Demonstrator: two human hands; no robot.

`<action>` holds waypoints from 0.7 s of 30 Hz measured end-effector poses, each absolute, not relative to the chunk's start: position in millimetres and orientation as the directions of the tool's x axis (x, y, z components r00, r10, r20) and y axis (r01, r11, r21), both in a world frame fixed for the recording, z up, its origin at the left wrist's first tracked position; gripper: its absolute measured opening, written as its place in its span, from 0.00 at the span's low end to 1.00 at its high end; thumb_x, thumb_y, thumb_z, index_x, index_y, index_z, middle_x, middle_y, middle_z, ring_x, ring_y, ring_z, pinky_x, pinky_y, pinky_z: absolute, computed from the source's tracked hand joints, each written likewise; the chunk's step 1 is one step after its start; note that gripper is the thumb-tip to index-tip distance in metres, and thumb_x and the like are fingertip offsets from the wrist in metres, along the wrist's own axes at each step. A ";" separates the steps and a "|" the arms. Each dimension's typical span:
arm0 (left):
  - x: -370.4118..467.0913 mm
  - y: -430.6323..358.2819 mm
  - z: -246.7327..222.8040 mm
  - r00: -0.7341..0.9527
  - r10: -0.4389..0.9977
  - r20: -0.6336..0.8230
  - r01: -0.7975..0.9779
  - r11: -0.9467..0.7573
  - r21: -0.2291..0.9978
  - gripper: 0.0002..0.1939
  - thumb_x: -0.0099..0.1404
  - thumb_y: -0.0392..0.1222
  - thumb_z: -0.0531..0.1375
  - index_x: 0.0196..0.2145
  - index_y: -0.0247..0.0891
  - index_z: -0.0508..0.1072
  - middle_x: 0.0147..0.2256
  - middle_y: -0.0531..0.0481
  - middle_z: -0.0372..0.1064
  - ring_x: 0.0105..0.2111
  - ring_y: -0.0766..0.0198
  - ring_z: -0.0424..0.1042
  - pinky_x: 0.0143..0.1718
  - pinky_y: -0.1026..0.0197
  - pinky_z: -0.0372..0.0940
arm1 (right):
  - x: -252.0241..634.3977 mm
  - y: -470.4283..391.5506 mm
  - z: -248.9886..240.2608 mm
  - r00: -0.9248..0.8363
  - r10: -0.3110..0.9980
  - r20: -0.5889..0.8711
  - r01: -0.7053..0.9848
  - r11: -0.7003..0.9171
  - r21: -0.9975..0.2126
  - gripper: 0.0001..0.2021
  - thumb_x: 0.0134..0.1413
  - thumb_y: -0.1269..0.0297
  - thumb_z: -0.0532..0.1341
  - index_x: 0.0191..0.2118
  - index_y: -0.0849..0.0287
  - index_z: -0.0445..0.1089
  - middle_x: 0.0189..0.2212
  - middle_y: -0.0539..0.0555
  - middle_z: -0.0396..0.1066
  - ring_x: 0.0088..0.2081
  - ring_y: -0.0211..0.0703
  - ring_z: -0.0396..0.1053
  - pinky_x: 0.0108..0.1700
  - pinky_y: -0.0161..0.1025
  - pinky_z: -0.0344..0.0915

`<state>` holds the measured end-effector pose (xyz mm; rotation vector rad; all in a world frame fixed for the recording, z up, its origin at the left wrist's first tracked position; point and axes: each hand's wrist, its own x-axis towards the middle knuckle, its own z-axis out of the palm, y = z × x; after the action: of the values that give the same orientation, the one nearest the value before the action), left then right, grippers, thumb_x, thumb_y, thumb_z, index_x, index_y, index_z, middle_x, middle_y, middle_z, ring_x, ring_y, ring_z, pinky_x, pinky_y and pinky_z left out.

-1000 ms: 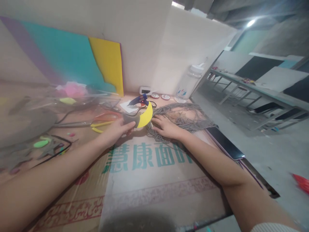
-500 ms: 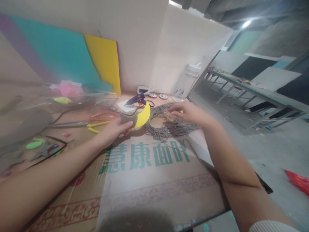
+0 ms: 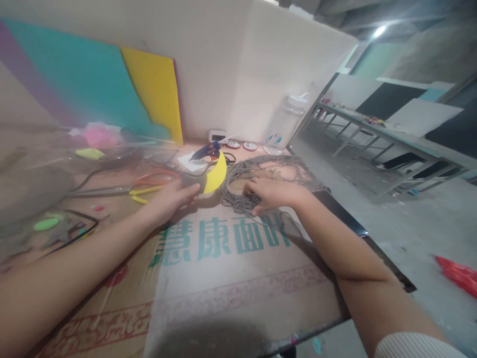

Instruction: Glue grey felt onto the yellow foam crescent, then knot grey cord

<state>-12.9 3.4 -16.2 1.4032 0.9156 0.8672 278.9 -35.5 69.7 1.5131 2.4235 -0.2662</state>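
- One yellow crescent [image 3: 216, 175], left of the coil, pinched in left hand [image 3: 178, 199].
- Grey end apparently covered — yellow end bare, likely remaining.
- Right hand [image 3: 274, 193] over grey cord coil [image 3: 238, 202]; grip — cannot tell.

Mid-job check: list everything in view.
crescent: 1, yellow and grey, held
cord: 1 tangle, grey, table centre
glue gun: 1, blue, behind crescent
paper: 1, white, by glue gun
timer: 1, white, back
discs: 2, white and red, right of timer
bottle: 1, clear, right of discs
phone: 1, black, right of cord
board: 1, purple, teal and yellow, left
tool handles: count unclear, yellow and orange, left
bits: several, mixed colours, left
cardboard: 1, brown, printed, front
far table: 1, grey, right
red item: 1, far right
left hand: 1, holding crescent
right hand: 1, over cord
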 end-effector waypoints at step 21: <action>-21.0 -15.1 51.5 0.358 0.922 0.149 -0.193 -0.083 0.978 0.17 0.60 0.50 0.67 0.28 0.34 0.68 0.21 0.54 0.63 0.22 0.71 0.61 0.23 0.67 0.55 | 228.1 -60.0 75.0 -0.609 0.793 -0.004 0.425 0.322 -0.846 0.29 0.61 0.61 0.60 0.65 0.67 0.58 0.40 0.57 0.78 0.43 0.42 0.74 0.49 0.42 0.68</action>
<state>-21.0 -15.1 51.5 1.3196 0.7443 1.0847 228.1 -60.0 75.0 1.4178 2.8660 -1.5861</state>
